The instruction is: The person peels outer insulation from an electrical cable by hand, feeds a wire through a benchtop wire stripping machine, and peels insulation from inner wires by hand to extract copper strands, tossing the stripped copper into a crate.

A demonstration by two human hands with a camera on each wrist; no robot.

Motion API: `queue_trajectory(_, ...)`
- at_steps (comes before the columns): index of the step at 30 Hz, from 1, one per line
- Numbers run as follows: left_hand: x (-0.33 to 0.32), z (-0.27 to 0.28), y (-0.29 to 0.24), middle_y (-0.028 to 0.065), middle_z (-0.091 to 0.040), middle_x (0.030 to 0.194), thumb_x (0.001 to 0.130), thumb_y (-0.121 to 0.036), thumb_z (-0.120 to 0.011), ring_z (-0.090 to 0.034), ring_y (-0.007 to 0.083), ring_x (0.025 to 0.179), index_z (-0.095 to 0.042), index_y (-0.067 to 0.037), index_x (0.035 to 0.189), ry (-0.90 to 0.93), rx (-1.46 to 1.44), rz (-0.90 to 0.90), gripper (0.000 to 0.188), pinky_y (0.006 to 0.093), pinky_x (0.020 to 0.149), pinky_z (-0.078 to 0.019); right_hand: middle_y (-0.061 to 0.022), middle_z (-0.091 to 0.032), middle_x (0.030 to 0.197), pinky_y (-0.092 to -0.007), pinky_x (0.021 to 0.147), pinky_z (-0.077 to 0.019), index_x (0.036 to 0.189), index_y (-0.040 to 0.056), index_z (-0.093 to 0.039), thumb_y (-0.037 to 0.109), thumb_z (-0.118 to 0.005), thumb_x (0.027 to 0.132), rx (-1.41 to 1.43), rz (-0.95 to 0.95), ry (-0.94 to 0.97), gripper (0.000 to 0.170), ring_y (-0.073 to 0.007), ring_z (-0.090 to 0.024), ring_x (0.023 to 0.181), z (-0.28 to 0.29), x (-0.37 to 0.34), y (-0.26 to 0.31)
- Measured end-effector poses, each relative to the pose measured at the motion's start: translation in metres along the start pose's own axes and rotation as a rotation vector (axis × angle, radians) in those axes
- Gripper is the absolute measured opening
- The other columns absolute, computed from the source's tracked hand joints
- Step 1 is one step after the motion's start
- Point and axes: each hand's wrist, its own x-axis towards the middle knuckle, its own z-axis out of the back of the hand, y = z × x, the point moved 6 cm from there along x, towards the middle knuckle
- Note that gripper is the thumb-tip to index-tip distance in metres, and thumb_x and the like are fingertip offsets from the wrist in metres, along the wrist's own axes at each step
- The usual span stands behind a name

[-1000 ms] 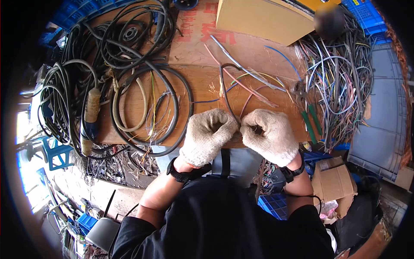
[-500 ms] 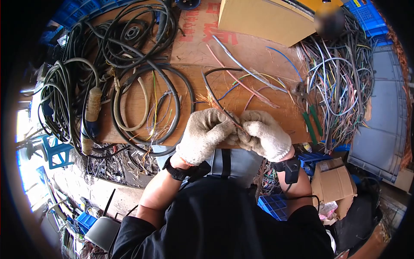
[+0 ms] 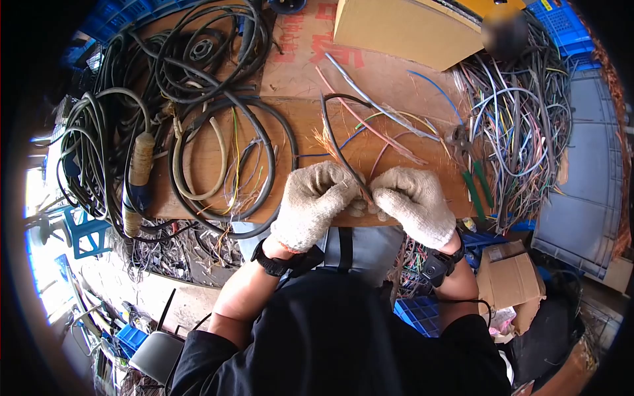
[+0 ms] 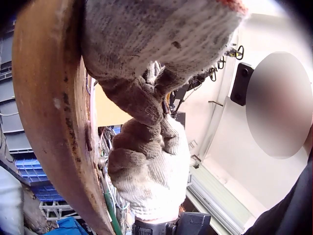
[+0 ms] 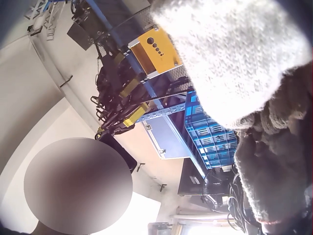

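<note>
At the table's (image 3: pixel 309 119) near edge, the left hand (image 3: pixel 312 204) and right hand (image 3: pixel 417 206), close together, pinch the cable's (image 3: pixel 350 169) near end. It slants away leftward beside copper strands (image 3: pixel 325 140), nearer the left hand, then bends right at the far end.

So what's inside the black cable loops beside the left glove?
Inside the loops, a beige hose curls beside thin wires, with the wooden tabletop showing between. Whatever lies directly beneath the hose is covered; I can't tell.
</note>
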Motion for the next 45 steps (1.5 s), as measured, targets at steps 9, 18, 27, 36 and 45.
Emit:
queue_trajectory(9,-0.001,-0.002,-0.001,0.006,-0.073,0.085,0.097,-0.007,-0.064,-0.067,0.0093,0.077,-0.069,0.002,0.094,-0.005,0.071,-0.019,0.011,0.0256,0.071,-0.0545,-0.0013,-0.067,0.08,-0.0245,0.06,-0.047,0.097,0.0001,-0.072,0.009,-0.067,0.093,-0.125,0.047,0.046,0.011,-0.006,-0.058,0.069,0.003,-0.001,0.01)
queue_trajectory(18,-0.001,-0.002,0.001,0.0037,-0.073,0.083,0.095,-0.011,-0.069,-0.064,0.0068,0.077,-0.071,0.002,0.093,-0.042,0.209,-0.01,0.013,0.0254,0.07,-0.0534,-0.0119,-0.07,0.079,-0.0334,0.065,-0.0535,0.092,0.0022,-0.073,0.011,-0.076,0.083,-0.426,0.235,0.004,0.012,-0.0231,-0.069,0.071,0.002,0.0,0.027)
queue_trajectory(27,-0.003,-0.004,0.002,0.0039,-0.073,0.084,0.095,-0.011,-0.068,-0.064,0.0071,0.077,-0.071,0.002,0.093,-0.037,0.193,0.012,0.013,0.0258,0.071,-0.0542,-0.0125,-0.069,0.078,-0.0366,0.064,-0.0531,0.086,0.0044,-0.071,0.01,-0.076,0.077,-0.578,0.326,-0.057,0.012,-0.0294,-0.069,0.07,-0.001,0.0,0.028)
queue_trajectory(36,0.001,-0.004,-0.002,0.006,-0.072,0.083,0.098,-0.009,-0.062,-0.066,0.0094,0.076,-0.069,0.003,0.092,0.031,0.014,0.026,0.015,0.0259,0.071,-0.0545,-0.01,-0.071,0.079,-0.0317,0.062,-0.0521,0.093,0.0008,-0.072,0.008,-0.072,0.086,-0.307,0.153,-0.005,0.01,-0.0172,-0.067,0.069,0.002,0.003,0.012)
queue_trajectory(45,0.001,-0.001,-0.001,0.0089,-0.073,0.082,0.093,-0.006,-0.064,-0.069,0.013,0.072,-0.068,0.004,0.089,-0.037,0.14,-0.006,0.011,0.0268,0.068,-0.0563,-0.0108,-0.071,0.081,-0.0311,0.063,-0.0529,0.092,-0.0004,-0.073,0.007,-0.073,0.086,-0.331,0.219,0.007,0.01,-0.0164,-0.069,0.072,0.001,0.001,0.02)
